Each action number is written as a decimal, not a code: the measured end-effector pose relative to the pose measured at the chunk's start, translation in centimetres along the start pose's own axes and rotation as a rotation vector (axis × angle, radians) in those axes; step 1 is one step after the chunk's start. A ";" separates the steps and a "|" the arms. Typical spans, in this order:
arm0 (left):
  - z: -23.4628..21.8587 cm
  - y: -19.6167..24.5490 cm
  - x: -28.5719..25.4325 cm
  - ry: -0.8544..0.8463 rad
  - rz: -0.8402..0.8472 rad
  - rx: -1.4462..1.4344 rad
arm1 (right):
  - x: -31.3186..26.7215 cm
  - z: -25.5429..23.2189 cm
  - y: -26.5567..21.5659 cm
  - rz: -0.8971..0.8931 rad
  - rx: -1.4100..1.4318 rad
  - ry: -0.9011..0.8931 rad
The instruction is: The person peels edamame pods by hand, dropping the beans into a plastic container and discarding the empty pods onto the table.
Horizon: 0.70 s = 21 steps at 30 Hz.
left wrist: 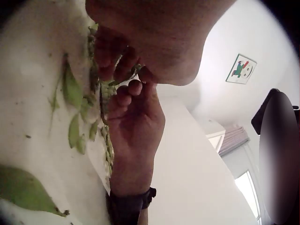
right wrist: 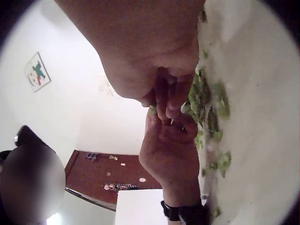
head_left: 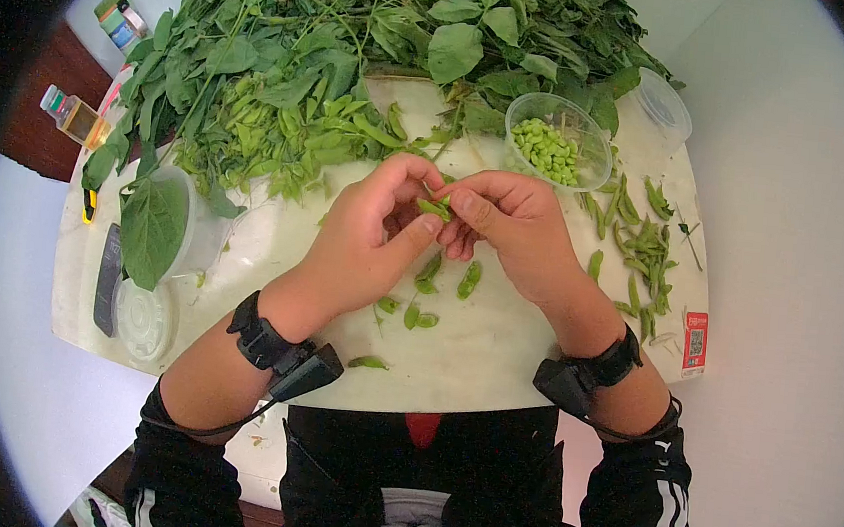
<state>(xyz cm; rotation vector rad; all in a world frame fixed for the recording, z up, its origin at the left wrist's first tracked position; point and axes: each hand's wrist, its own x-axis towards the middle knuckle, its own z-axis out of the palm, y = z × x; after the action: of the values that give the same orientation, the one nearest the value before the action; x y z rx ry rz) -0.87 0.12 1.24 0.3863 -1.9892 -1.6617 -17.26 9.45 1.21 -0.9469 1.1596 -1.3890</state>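
Our leafy stalks (head_left: 362,27) along the tabletop's (head_left: 494,360) far edge, bowl of beans (head_left: 557,143) far right, emptied pods (head_left: 644,253) along the right edge, lidless tub (head_left: 179,227) left.

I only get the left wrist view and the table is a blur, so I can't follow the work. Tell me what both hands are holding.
Observer: The left hand and right hand together pinch one small green bean pod.
Operator: Report where shelled beans sit.
Observer: In a clear round plastic bowl beyond the right hand.
Operator: State what lies right of that hand.
Observer: A scatter of green empty pods on the white table.
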 end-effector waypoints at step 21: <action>0.1 -0.6 0.3 0.019 -0.213 -0.190 | -0.3 0.9 0.8 -0.208 -0.411 0.260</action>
<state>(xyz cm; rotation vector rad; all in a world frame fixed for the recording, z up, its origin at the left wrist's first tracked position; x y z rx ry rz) -1.24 -0.06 0.66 0.5565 -1.8076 -1.9511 -16.20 9.64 0.65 -1.2274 1.6213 -1.5009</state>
